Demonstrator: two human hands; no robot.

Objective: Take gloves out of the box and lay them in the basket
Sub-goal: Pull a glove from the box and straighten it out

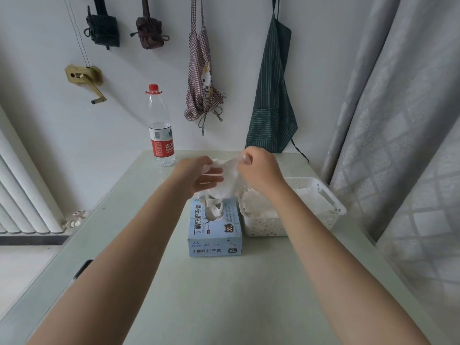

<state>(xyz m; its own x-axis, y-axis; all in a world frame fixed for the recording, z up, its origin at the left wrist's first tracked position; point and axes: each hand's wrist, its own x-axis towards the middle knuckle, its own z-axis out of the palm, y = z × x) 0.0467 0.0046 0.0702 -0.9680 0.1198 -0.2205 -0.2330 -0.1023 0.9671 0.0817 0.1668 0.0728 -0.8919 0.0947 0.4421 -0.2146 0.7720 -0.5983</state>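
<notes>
At frame centre, above the box (215, 229), the left hand (199, 174) and right hand (258, 170) both pinch a thin, limp, featherweight glove (227, 181), best held by its edge; the basket (323, 195) lies right.

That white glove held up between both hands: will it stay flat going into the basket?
Probably not: the glove hangs crumpled and limp between the left hand and right hand. It looks thin and light, so likely to bunch.
</notes>
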